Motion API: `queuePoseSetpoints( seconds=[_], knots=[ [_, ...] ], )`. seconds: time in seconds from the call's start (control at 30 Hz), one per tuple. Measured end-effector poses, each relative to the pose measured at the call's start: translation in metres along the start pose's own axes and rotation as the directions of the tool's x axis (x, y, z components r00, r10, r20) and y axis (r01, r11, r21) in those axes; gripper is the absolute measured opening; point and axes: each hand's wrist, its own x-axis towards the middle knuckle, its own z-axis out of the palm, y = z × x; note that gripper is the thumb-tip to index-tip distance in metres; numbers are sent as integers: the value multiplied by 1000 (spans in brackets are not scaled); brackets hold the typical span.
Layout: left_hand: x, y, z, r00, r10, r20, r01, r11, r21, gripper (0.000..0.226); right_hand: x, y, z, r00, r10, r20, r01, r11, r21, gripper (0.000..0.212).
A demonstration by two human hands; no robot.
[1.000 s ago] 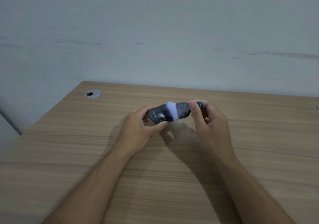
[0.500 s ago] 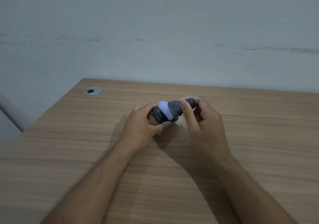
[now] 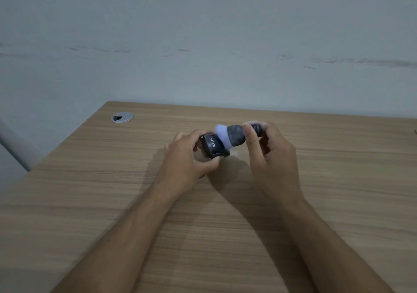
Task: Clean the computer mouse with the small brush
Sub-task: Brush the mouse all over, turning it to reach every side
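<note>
Two hands are engaged over the wooden desk (image 3: pixel 316 202), and the work is judged to be in its middle stage rather than at its start or end. The computer mouse (image 3: pixel 212 146) is grasped in the left hand (image 3: pixel 187 157): it is pinched between thumb and fingers and is held tilted, raised a little above the desk near the centre of the view, so that its black shell with white lettering is turned toward the camera. The small brush (image 3: pixel 232 136) is clenched in the right hand (image 3: pixel 270 155), with its short dark handle gripped between thumb and fingertips. The pale tuft of the brush is laid against the upper right part of the mouse, so contact between the two is shown.

What is done so far can be stated only in part. Both things are already picked up and brought together, and a sweep across the shell is taken to be under way. No dust or dirt can be made out on the mouse at this size, so how much of its surface is already cleaned cannot be told. The underside and the far side are hidden by the fingers.

What is left is judged to be the remaining faces of the mouse, then the setting down of both things. A round metal cable grommet (image 3: pixel 122 117) is seen at the far left corner, well apart from the work.
</note>
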Motion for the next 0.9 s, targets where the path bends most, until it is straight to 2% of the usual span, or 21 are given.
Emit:
queuePoseSetpoints(
  seconds=[0.1, 0.17, 0.3, 0.4, 0.5, 0.6, 0.77, 0.9],
  knots=[
    [2, 2, 1, 1000, 4, 10, -4, 1000, 16, 54, -6, -16, 4, 991, -122, 55, 121, 992, 18, 15],
    [3, 0, 1, 1000, 16, 13, -16, 1000, 18, 54, -7, -16, 7, 985, -150, 80, 152, 988, -18, 13],
    [3, -3, -1, 996, 88, 3, -88, 994, 58, 62, 0, 0, 3, 998, -56, 11, 57, 995, -86, 12],
    [3, -4, 1, 993, 118, 5, -118, 992, 50, 64, 3, 2, -3, 999, -16, -29, 15, 999, -43, 12],
    [3, -1, 0, 995, 90, 47, -94, 991, 91, 57, 0, -8, -3, 1000, -17, 11, 16, 998, 56, 16],
    [1, 1, -2, 995, 76, 63, -78, 996, 43, 46, -3, -9, 4, 998, -8, 64, 4, 998, 62, 15],
    [-1, -1, -4, 999, 22, 46, -21, 1000, -16, 62, 1, 3, 3, 999, 28, -19, -28, 999, -20, 13],
    [2, 1, -3, 999, -12, 30, 13, 998, -53, 50, -5, -15, 2, 998, -51, 44, 48, 996, 77, 16]
  ],
)
